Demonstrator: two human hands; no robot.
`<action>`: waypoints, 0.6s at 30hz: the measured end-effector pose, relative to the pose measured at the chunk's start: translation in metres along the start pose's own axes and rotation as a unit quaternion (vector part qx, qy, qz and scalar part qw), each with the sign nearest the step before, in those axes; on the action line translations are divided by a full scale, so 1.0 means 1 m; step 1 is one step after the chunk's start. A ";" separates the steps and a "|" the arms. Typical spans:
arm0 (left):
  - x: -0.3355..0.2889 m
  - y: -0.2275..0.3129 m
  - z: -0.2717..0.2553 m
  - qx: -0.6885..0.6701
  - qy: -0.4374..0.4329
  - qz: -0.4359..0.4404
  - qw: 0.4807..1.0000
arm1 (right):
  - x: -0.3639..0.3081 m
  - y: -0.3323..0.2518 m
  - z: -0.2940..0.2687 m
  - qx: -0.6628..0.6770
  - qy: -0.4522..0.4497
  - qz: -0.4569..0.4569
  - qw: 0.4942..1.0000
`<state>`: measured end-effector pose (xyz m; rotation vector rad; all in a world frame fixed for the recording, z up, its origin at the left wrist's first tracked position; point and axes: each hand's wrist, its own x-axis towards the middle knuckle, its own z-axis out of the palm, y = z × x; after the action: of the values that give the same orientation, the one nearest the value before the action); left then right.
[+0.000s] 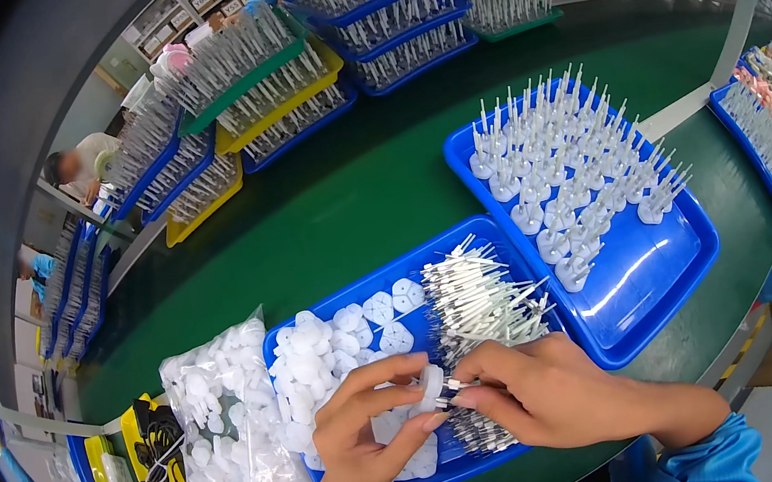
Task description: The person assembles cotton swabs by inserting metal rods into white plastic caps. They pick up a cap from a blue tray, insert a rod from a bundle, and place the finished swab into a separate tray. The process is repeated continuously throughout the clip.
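My left hand (372, 428) pinches a round translucent white plastic cap (432, 387) between thumb and fingers. Against its right side, my right hand (547, 390) grips a thin white-and-metal pin part (456, 385) with thumb and forefinger. Both hands are above a blue tray (463, 231). In its left half lie white plastic discs (317, 348), some with slots. To their right is a heap of thin white pin parts (486, 296). Beyond stands a second blue tray (628, 336) with rows of caps bearing upright pins (558, 179). My fingers partly hide the joint between cap and pin.
A clear plastic bag (225, 428) of white caps lies left of the near tray. Stacked blue, green and yellow trays (260, 101) of pin assemblies stand along the far side of the green table (327, 234). Other people work at the left and right edges. Cables (155, 447) hang at lower left.
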<state>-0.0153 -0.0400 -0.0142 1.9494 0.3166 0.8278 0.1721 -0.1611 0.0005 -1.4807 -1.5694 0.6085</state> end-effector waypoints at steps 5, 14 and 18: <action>-0.003 -0.003 0.003 -0.153 -0.002 -0.044 0.987 | 0.000 0.003 0.003 0.004 0.010 -0.020 1.000; -0.007 -0.010 0.002 -0.246 -0.009 -0.095 0.965 | -0.001 0.003 0.006 0.098 -0.018 0.045 0.994; -0.007 -0.012 0.004 -0.235 -0.014 -0.092 0.968 | -0.005 0.002 0.014 -0.062 0.041 -0.014 0.997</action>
<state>-0.0164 -0.0406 -0.0285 1.4630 0.2519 0.6808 0.1610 -0.1624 -0.0095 -1.5531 -1.5859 0.4358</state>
